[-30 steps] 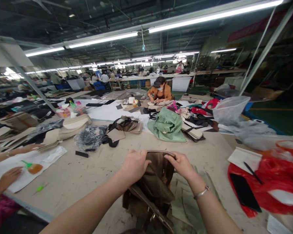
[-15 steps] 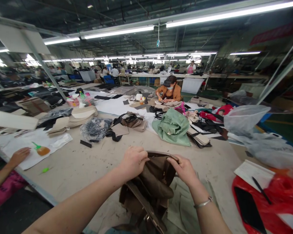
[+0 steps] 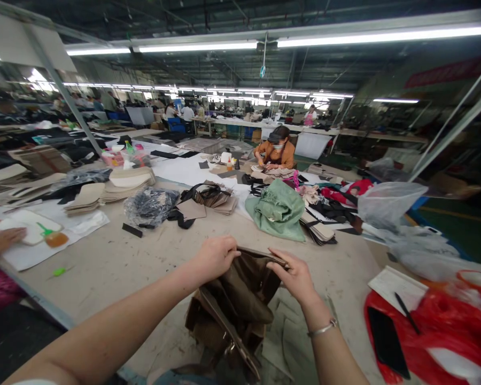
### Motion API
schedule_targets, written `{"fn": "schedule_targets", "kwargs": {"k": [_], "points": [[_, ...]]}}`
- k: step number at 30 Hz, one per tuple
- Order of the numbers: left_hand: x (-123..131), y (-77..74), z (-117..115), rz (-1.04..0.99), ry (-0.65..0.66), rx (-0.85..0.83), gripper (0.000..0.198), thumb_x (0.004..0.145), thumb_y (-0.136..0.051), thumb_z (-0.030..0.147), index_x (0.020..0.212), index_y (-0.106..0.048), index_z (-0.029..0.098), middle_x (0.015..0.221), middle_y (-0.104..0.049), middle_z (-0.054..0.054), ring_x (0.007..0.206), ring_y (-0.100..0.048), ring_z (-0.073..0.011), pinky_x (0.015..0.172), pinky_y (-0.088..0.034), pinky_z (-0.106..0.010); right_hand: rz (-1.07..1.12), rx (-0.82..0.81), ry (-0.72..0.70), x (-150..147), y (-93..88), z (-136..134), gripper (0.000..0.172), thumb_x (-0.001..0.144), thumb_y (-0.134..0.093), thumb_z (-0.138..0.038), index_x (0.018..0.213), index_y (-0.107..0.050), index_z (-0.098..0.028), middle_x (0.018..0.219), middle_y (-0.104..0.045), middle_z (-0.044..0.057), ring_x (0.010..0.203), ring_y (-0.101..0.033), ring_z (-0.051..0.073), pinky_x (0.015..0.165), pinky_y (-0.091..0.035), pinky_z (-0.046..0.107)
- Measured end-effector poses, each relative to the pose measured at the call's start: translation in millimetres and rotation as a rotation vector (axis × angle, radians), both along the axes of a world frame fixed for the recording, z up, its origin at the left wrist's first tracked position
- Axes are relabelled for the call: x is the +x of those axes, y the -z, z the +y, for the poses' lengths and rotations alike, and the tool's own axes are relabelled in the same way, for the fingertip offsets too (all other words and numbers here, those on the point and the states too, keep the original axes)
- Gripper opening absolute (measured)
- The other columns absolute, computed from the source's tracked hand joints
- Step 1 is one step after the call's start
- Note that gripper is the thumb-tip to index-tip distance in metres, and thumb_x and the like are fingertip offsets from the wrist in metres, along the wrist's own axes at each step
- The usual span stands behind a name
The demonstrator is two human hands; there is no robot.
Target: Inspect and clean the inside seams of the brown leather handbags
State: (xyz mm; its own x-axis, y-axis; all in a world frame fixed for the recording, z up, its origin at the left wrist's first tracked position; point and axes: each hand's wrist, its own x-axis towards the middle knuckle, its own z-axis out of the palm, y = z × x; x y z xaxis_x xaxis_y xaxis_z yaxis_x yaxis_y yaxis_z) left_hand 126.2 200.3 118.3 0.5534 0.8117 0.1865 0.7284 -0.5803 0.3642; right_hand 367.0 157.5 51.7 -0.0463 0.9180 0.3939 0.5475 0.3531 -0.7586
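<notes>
A brown bag hangs open below my hands at the near edge of the table, its lining and metal fittings showing. My left hand pinches the left part of its upper rim. On the right, my right hand grips the same rim, thumb on the inner side and fingers along the outer side. A metal bracelet circles my right wrist. Pale green fabric lies beside and partly under the bag.
Green cloth bundle, plastic-wrapped black item and stacked panels lie ahead. Red plastic with a black phone is at right. Another person's hand is near a glue bottle; a person sits opposite.
My view has shifted slightly. My right fingers have lifted and spread a little on the rim. At left, the other person's hand has moved to a pale panel beside the glue bottle.
</notes>
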Motion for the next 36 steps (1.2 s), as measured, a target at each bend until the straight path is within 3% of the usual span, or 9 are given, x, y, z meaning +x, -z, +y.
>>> {"fn": "schedule_targets", "kwargs": {"k": [5, 15, 31, 36], "points": [[2.4, -0.5, 1.0, 0.035, -0.022, 0.023, 0.016, 0.084, -0.05, 0.025, 0.071, -0.055, 0.017, 0.076, -0.058, -0.002, 0.072, -0.055, -0.0149, 0.065, -0.038, -0.025, -0.031, 0.034, -0.019, -2.3, -3.0, -0.7, 0.021, 0.082, -0.057, -0.039, 0.088, -0.069, -0.023, 0.087, -0.07, 0.004, 0.081, -0.063, 0.021, 0.075, -0.05, 0.032], [4.4, -0.6, 3.3, 0.094, -0.03, 0.007, 0.019, 0.084, -0.047, 0.025, 0.068, -0.053, 0.018, 0.071, -0.057, -0.001, 0.068, -0.052, -0.0146, 0.061, -0.035, -0.025, -0.083, 0.02, -0.024, -4.1, -8.5, 2.3, 0.029, 0.087, -0.048, -0.039, 0.071, -0.064, -0.021, 0.07, -0.064, 0.004, 0.067, -0.058, 0.017, 0.064, -0.046, 0.028], [7.2, -3.1, 5.0, 0.146, -0.09, -0.018, 0.017, 0.082, -0.05, 0.027, 0.07, -0.056, 0.017, 0.077, -0.062, -0.004, 0.072, -0.057, -0.0168, 0.063, -0.038, -0.026, -0.126, 0.071, -0.032, -5.9, -8.4, 2.3, 0.031, 0.088, -0.048, -0.034, 0.062, -0.054, -0.018, 0.059, -0.051, -0.001, 0.057, -0.049, 0.012, 0.056, -0.038, 0.024], [7.0, -3.1, 3.5, 0.146, -0.091, -0.013, 0.017, 0.083, -0.049, 0.027, 0.073, -0.058, 0.017, 0.078, -0.063, -0.005, 0.073, -0.058, -0.018, 0.064, -0.041, -0.027, -0.205, 0.075, -0.056, 0.9, -10.0, 0.6, 0.032, 0.092, -0.04, -0.034, 0.071, -0.059, -0.018, 0.069, -0.061, 0.002, 0.066, -0.056, 0.014, 0.063, -0.043, 0.025]]}}
